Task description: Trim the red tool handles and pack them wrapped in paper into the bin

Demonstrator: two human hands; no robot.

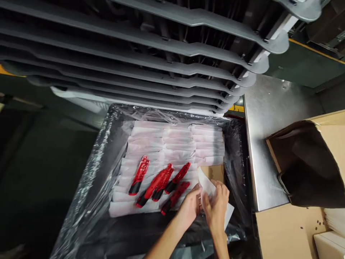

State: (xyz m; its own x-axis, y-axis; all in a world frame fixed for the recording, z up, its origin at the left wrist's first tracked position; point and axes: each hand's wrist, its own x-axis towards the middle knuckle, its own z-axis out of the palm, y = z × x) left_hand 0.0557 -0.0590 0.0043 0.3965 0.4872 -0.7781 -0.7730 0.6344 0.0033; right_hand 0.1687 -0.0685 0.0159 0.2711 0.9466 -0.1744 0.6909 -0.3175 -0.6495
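Observation:
My left hand [189, 204] and my right hand [217, 205] are close together over the right side of a plastic-lined bin, both closed on a white sheet of thin wrapping material [207, 184]. The sheet is bent between them, and a corner hangs below my right hand. Whether anything lies inside the fold is hidden. To the left, several loose red-and-black plastic pieces shaped like tool handles [139, 176] lie at a slant. Beneath them are rows of white wrapped packets [176, 142], with red faintly showing through. Beside the hands a bare patch of brown cardboard [214, 172] shows.
Clear plastic film covers the bin's dark rim [101, 154]. Large grey curved machine slats [161, 68] hang over its far side. Rightward stand a metal table [260, 144], an open carton with a dark lining [309, 165] and a cardboard surface [285, 230].

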